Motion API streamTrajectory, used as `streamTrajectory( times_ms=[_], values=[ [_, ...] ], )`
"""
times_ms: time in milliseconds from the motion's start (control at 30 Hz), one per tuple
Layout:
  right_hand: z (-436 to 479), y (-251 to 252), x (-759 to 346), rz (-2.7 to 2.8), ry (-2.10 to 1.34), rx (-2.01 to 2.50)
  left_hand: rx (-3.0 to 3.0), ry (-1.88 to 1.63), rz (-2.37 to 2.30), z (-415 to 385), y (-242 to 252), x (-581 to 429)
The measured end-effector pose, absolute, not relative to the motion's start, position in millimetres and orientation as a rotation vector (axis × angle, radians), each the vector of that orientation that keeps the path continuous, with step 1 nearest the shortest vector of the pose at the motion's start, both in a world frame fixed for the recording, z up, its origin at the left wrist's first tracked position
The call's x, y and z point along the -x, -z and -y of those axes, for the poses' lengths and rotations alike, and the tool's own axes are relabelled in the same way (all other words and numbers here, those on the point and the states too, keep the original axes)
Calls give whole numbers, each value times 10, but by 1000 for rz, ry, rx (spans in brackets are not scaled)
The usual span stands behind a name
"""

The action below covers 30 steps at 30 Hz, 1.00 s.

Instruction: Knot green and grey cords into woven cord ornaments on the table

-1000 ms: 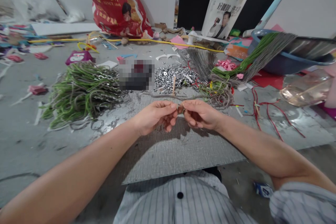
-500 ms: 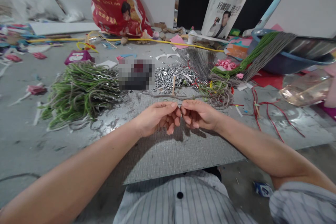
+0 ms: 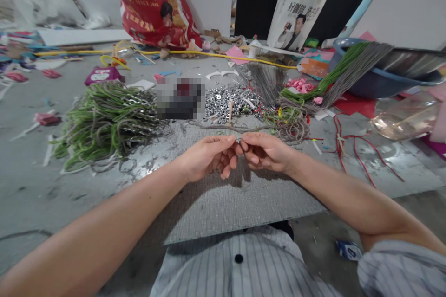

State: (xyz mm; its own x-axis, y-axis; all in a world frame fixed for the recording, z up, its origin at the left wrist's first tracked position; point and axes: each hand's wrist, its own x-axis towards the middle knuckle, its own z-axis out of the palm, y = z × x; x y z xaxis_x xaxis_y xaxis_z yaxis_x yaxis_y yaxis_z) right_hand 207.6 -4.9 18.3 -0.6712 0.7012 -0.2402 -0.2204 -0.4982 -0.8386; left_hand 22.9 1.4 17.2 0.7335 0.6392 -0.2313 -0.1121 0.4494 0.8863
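Note:
My left hand [image 3: 216, 154] and my right hand [image 3: 266, 151] meet fingertip to fingertip above the grey table top [image 3: 223, 209]. Both are closed in a pinch, thumb against forefinger. A tiny dark, thin piece shows at the fingertips, too small to name. Just beyond the hands a grey cord [image 3: 223, 126] lies across the table, with a thin wooden stick [image 3: 230, 112] touching it. Past that spreads a heap of small shiny metal pieces [image 3: 223, 102]. To the right of it is a tangle of grey and green cord [image 3: 292, 126].
A pile of green and grey cords with metal links [image 3: 104, 123] lies at left. Long cords [image 3: 343, 76] hang over a blue basin [image 3: 355, 86] at right, near a clear plastic container [image 3: 404, 116]. A red bag [image 3: 156, 14] and a white bag [image 3: 296, 9] stand behind.
The fingertips have shifted slightly against each other, and a little more of the thin dark piece shows between them. Both arms and everything on the table stay in place.

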Motion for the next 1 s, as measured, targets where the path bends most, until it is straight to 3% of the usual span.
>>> streamTrajectory(
  times_ms=[733, 1000],
  values=[
    [112, -151, -1982, 1162, -2013, 835, -1032, -493, -568, 24, -263, -262],
    [37, -153, -2065, 1371, -1837, 965, -1396, -536, -856, -16, -246, -222]
  ],
)
